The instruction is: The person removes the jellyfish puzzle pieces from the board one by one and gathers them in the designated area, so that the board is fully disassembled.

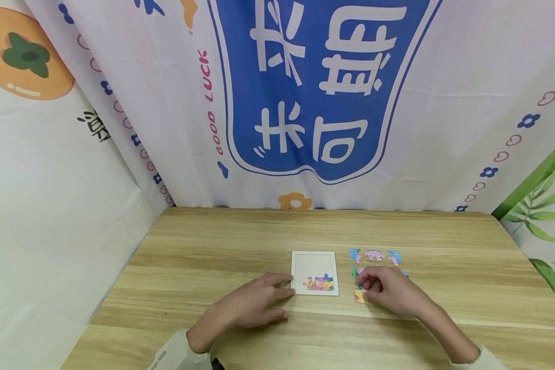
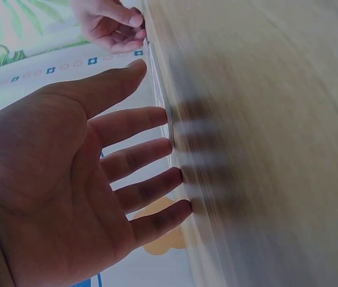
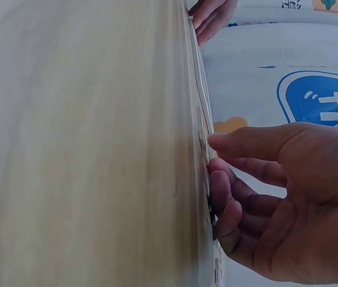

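Note:
In the head view, a white puzzle tray (image 1: 313, 264) lies flat on the table. Joined puzzle pieces (image 1: 320, 283), mostly yellow and pink, fill part of its lower right. My left hand (image 1: 263, 300) rests at the tray's left edge, fingers spread and fingertips against it, as the left wrist view also shows. To the right of the tray, my right hand (image 1: 390, 290) hovers low over loose pieces. Its thumb and index finger are slightly apart beside a yellow puzzle piece (image 1: 359, 296) lying on the table; the other fingers curl loosely. The hand hides part of the pieces.
Above the right hand, a row of loose pieces holds a pink puzzle piece (image 1: 375, 255) and a blue and pink puzzle piece (image 1: 394, 256). The wooden table (image 1: 231, 236) ends at the back against a printed curtain (image 1: 189, 169).

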Available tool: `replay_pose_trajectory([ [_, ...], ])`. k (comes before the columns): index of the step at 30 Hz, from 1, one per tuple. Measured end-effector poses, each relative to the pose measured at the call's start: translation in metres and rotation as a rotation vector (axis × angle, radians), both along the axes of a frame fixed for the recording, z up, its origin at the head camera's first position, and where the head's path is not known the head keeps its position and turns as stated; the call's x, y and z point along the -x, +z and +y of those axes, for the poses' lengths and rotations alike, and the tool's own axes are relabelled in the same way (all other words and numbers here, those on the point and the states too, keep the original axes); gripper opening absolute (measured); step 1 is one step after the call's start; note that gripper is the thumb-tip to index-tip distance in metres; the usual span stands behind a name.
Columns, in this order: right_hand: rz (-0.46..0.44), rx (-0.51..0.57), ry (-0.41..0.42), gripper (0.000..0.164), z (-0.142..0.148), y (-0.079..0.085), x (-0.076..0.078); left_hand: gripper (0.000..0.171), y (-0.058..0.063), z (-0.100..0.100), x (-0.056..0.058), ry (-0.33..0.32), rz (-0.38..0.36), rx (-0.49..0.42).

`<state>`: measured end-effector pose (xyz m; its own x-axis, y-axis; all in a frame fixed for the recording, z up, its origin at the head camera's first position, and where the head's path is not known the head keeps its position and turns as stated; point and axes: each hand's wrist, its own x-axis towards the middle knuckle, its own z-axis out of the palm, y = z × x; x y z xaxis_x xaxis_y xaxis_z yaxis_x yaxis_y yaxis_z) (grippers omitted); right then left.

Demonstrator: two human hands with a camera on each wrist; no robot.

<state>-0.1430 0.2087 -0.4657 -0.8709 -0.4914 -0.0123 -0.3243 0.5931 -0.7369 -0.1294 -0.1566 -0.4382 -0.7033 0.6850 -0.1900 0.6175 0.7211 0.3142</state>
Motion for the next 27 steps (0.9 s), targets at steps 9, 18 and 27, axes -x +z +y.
replay_pose_trajectory([
  [9, 0.000, -0.032, -0.007, 0.016, -0.0015, 0.0001, 0.0000, 0.051, 0.0000, -0.0001, -0.0007, 0.003, 0.000, -0.002],
  [18, 0.009, -0.024, -0.004, 0.017, -0.0023, 0.0000, -0.0022, 0.051, -0.0009, -0.0002, -0.0013, -0.005, 0.019, 0.001],
  [27, 0.039, -0.049, -0.015, 0.015, -0.0068, 0.0033, -0.0008, 0.052, -0.0021, -0.0002, 0.0005, -0.007, 0.017, 0.003],
])
